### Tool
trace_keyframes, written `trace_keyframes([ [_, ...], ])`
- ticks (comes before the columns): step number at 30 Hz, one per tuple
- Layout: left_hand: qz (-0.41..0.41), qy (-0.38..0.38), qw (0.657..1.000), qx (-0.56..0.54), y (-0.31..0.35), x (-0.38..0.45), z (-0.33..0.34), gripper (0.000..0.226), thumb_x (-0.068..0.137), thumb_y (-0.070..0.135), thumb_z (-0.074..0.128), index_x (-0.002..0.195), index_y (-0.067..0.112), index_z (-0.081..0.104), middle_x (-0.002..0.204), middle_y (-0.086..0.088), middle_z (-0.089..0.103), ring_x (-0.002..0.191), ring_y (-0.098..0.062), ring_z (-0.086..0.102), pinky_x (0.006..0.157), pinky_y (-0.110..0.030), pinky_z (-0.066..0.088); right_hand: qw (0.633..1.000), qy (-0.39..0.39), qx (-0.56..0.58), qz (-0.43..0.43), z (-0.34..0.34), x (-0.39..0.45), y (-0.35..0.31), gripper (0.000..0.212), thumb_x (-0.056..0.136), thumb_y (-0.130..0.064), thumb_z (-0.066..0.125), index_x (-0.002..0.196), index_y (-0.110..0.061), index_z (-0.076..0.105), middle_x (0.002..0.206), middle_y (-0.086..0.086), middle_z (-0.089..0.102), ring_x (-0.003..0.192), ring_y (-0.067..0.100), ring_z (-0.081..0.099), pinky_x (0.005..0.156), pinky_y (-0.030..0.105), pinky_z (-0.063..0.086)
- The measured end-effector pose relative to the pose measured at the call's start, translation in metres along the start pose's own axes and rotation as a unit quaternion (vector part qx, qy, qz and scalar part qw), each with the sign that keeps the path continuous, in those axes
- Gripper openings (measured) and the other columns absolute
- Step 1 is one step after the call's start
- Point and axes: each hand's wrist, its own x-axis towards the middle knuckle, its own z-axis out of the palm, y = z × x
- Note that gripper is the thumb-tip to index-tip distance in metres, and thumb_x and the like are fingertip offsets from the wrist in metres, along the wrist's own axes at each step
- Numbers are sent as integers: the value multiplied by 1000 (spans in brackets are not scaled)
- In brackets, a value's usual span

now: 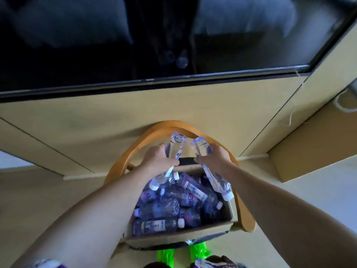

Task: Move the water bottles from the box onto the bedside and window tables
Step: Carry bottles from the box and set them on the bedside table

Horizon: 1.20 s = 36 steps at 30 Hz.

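A cardboard box (179, 234) full of several clear water bottles (158, 225) with white caps sits on a wooden chair (123, 159). My left hand (158, 159) grips a water bottle (174, 146) above the far end of the box, its base pointing away and its cap toward me. My right hand (214, 157) grips another bottle (214, 178) the same way, with the white cap hanging over the box's right side. The two bottle bases nearly touch above the chair's curved back.
A beige wall panel (173, 105) stands right behind the chair, with a dark wall-mounted TV screen (154, 45) above it. A beige ledge (309, 147) juts out at the right with a white cable on it. Pale floor lies to both sides. Green material (199, 250) shows below the box.
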Motion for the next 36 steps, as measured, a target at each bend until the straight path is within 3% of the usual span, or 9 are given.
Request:
trace_keyframes([
  [4, 46, 9, 998, -33, 54, 12, -28, 41, 64, 47, 80, 93, 29, 58, 90, 11, 63, 87, -15, 62, 74, -32, 51, 992, 89, 93, -5, -49, -19, -26, 52, 69, -39, 83, 115, -24, 63, 88, -3, 70, 78, 19, 67, 60, 28, 48],
  [9, 142, 15, 986, -84, 121, 7, -51, 40, 62, 56, 78, 81, 32, 52, 83, 17, 60, 74, -5, 58, 57, -25, 40, 958, 193, 213, -2, -94, -58, -39, 60, 72, -42, 85, 124, -23, 61, 99, 0, 71, 88, 21, 70, 75, 38, 60],
  [14, 248, -68, 959, -120, 179, -15, -50, 39, 66, 58, 72, 89, 31, 56, 89, 8, 66, 81, -13, 66, 68, -40, 61, 898, 276, 341, 40, -123, -113, -30, 39, 79, -39, 80, 110, -20, 64, 80, -3, 67, 66, 13, 62, 49, 23, 45],
  [19, 320, -158, 925, -130, 228, -62, -19, 47, 68, 55, 70, 101, 25, 55, 97, 2, 66, 88, -19, 66, 76, -45, 62, 816, 356, 450, 69, -144, -187, 10, 35, 80, -34, 79, 106, -15, 65, 82, 3, 68, 69, 19, 64, 64, 33, 51],
  [22, 338, -212, 907, -135, 254, -101, 12, 53, 66, 53, 71, 104, 20, 56, 100, -3, 65, 89, -26, 66, 75, -45, 61, 777, 411, 471, 73, -155, -239, 42, 32, 80, -28, 80, 106, -14, 67, 90, 11, 70, 76, 27, 67, 71, 39, 57],
  [24, 354, -251, 891, -133, 271, -132, 36, 51, 72, 48, 75, 108, 17, 55, 103, -5, 64, 88, -29, 66, 72, -43, 59, 753, 440, 484, 73, -160, -276, 64, 30, 82, -26, 78, 105, -16, 63, 95, 15, 73, 78, 29, 70, 65, 37, 60],
  [27, 370, -316, 865, -122, 295, -187, 72, 56, 72, 45, 77, 111, 14, 52, 110, -9, 61, 96, -30, 63, 87, -48, 56, 716, 479, 503, 74, -160, -339, 96, 32, 87, -22, 75, 111, -15, 55, 100, 15, 70, 73, 26, 70, 49, 27, 55],
  [30, 403, -358, 836, -104, 315, -252, 105, 61, 66, 49, 76, 111, 14, 53, 112, -10, 61, 102, -30, 62, 94, -50, 55, 680, 531, 498, 83, -152, -407, 129, 40, 88, -20, 74, 120, -9, 53, 101, 16, 70, 72, 26, 70, 47, 26, 54],
  [36, 478, -432, 761, -79, 330, -409, 171, 68, 56, 52, 71, 110, 12, 60, 109, -13, 67, 100, -34, 66, 85, -54, 60, 592, 636, 481, 115, -121, -558, 202, 22, 85, -19, 76, 101, -9, 64, 87, 12, 67, 68, 27, 67, 51, 30, 55],
])
